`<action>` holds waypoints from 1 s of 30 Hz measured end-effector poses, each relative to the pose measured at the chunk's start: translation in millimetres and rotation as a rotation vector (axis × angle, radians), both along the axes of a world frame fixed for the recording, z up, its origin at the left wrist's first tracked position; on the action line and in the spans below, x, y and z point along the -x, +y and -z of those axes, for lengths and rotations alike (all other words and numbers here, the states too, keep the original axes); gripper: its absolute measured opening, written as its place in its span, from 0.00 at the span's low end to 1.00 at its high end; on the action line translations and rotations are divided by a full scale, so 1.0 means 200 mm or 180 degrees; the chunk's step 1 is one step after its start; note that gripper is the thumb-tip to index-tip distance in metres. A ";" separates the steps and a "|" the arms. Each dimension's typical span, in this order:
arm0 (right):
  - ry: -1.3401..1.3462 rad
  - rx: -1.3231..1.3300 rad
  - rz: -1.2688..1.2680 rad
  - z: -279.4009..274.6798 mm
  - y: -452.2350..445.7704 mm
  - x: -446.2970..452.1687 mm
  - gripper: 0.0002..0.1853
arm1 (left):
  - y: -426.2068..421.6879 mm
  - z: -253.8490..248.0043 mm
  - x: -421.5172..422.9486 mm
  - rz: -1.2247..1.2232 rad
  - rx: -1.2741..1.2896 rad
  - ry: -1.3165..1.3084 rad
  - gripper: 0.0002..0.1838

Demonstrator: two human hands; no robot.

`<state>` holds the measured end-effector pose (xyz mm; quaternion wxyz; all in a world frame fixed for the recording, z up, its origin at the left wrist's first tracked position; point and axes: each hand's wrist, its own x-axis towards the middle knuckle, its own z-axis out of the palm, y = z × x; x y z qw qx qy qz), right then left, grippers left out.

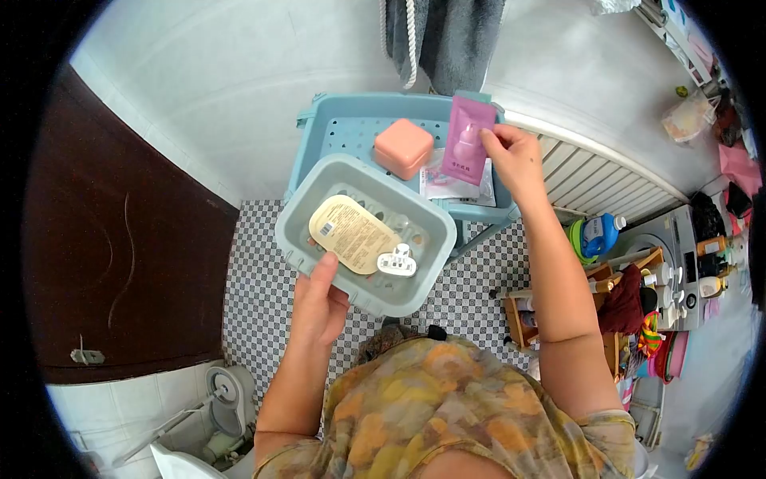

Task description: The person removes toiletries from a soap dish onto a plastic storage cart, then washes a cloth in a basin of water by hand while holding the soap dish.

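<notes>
My left hand grips the near left rim of a grey-blue plastic basket, thumb over the edge. Inside it lies a cream-coloured pump bottle with a printed label and a clear-white pump head. Between the thumb and fingers of my right hand is a purple sachet, held upright over the right part of a blue trolley tray. A pink soap box sits in that tray. Beside it, partly behind the purple sachet, is a white packet.
A grey towel and white rope hang above the tray. White radiator bars run along the right wall. A dark brown door stands at left. Blue detergent bottle, wooden shelf and washing machine are at right.
</notes>
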<state>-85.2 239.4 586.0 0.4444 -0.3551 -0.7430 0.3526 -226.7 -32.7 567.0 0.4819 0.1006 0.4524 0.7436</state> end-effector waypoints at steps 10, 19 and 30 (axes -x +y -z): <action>-0.1881 -0.0624 0.0469 0.09 0.00 0.04 0.13 | 0.00 -0.01 -0.01 -0.0016 -0.0160 -0.0189 0.27; -0.1280 -0.1114 -0.2344 -0.29 -0.49 -0.03 0.09 | 0.05 -0.09 -0.06 -0.0018 -0.0055 0.0024 0.24; -0.2014 -0.1295 -0.1873 -0.22 -0.58 -0.02 0.07 | 0.08 -0.03 -0.07 0.0113 -0.0044 0.0124 0.20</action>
